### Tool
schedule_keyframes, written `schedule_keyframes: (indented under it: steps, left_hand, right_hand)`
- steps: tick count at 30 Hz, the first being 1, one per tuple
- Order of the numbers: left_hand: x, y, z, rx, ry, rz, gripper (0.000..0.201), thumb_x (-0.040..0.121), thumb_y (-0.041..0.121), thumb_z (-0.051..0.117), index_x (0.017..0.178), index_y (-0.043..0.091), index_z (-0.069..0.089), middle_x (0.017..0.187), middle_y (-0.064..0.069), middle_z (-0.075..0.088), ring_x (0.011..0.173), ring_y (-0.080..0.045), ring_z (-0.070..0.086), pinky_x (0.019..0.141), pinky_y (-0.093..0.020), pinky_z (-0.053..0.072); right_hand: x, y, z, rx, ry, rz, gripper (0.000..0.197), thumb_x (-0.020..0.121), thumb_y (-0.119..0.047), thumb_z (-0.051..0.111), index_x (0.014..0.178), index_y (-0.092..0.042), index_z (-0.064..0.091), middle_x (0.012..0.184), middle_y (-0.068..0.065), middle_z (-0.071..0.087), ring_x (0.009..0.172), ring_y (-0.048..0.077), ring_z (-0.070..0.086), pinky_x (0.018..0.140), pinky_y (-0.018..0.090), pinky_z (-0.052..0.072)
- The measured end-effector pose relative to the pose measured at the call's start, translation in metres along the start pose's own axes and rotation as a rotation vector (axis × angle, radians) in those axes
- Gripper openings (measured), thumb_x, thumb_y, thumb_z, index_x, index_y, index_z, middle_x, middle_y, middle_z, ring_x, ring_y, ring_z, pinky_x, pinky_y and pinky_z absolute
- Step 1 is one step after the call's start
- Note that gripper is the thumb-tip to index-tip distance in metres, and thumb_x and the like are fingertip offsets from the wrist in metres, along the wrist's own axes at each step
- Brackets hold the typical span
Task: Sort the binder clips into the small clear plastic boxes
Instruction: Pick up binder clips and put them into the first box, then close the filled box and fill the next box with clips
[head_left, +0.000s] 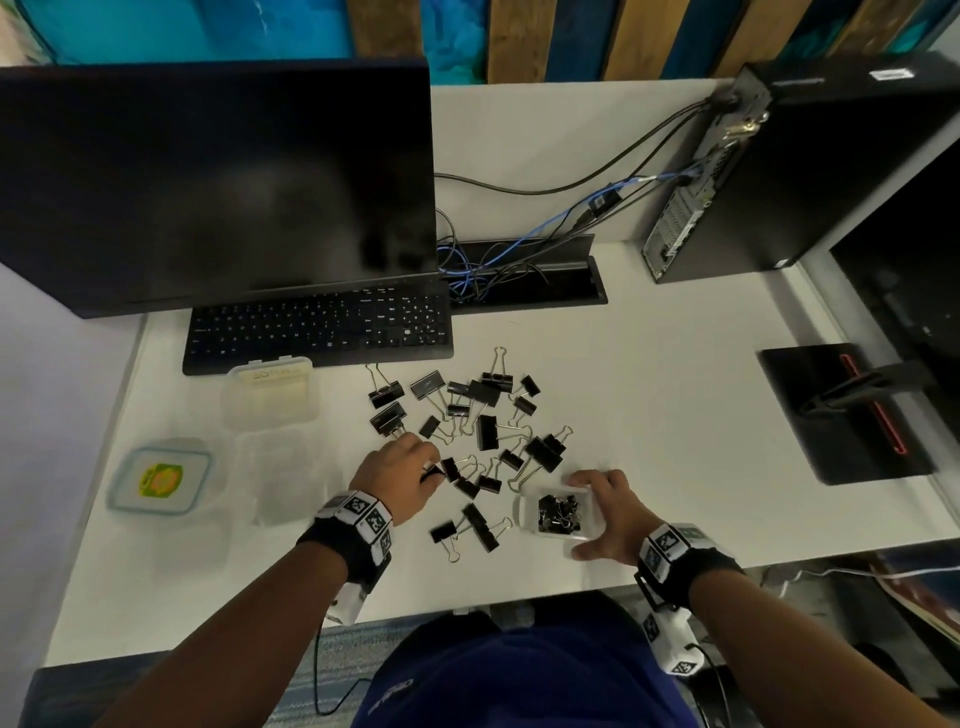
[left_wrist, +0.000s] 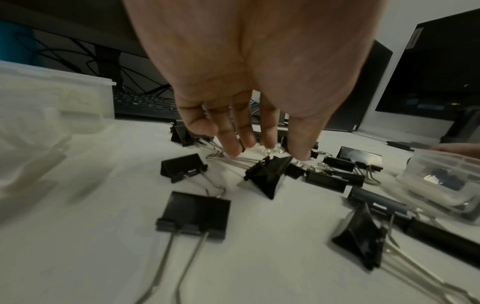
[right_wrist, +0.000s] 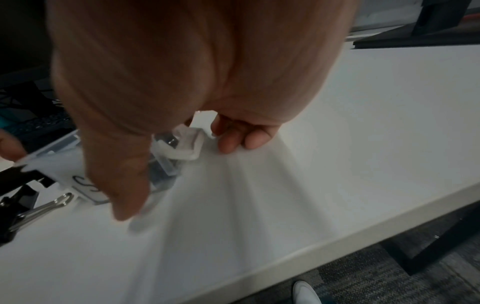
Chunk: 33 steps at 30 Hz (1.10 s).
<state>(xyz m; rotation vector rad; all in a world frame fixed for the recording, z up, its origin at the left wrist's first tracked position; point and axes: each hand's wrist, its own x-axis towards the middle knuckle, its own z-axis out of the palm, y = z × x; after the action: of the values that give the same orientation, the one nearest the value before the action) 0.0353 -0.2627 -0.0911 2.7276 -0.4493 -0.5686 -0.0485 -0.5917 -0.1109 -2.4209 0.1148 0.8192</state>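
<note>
Several black binder clips (head_left: 488, 415) of mixed sizes lie scattered mid-desk. My left hand (head_left: 428, 467) (left_wrist: 267, 153) reaches into the pile's near-left edge. Its fingertips (left_wrist: 233, 149) and thumb pinch the wire handles of a small black clip (head_left: 432, 473) (left_wrist: 267, 176), which is tilted up on one corner. My right hand (head_left: 576, 514) (right_wrist: 179, 179) grips a small clear plastic box (head_left: 524, 512) (left_wrist: 441, 185) (right_wrist: 187, 144), thumb on the near side and fingers on the far side. The box stands on the desk and holds several tiny black clips.
Two more clear boxes (head_left: 272, 395) (head_left: 280, 478) and a lidded tub with a yellow label (head_left: 161, 478) sit to the left. Behind the clips are a keyboard (head_left: 317, 327) and monitor (head_left: 208, 182). A PC tower (head_left: 779, 171) and a monitor stand (head_left: 847, 415) are on the right.
</note>
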Motion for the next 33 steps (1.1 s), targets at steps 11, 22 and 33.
schedule_keyframes:
  steps: [11,22,33]
  left_hand:
    - [-0.010,0.057,-0.009,-0.152,-0.275,0.222,0.077,0.075,0.061,0.067,0.140,0.039,0.031,0.128,0.016,0.048,0.097,-0.002,0.050,0.085,-0.026,0.047]
    - [-0.062,0.040,-0.007,-0.337,-0.070,0.005,0.075,0.075,0.039,0.077,0.139,0.032,0.039,0.123,0.008,0.049,0.100,-0.008,0.054,0.089,-0.029,0.049]
    - [-0.145,-0.018,-0.009,-0.471,0.217,-0.286,0.060,0.079,0.015,0.071,0.132,0.028,0.046,0.122,0.013,0.051,0.089,0.002,0.056,0.071,-0.001,0.038]
  right_hand:
    - [-0.009,-0.026,-0.018,0.085,-0.021,-0.082,0.064,0.063,-0.042,0.081,0.119,-0.046,0.048,0.108,-0.016,0.062,0.098,0.010,0.063,0.088,0.033,0.053]
    - [0.004,-0.095,-0.017,-0.055,-0.177,-0.397,0.065,0.078,-0.044,0.079,0.130,-0.026,0.046,0.107,-0.013,0.055,0.074,-0.012,0.049,0.067,0.018,0.041]
    - [0.018,-0.188,0.020,-0.239,-0.267,-0.604,0.066,0.077,-0.049,0.077,0.128,-0.027,0.041,0.115,-0.006,0.060,0.086,0.009,0.059,0.071,0.025,0.044]
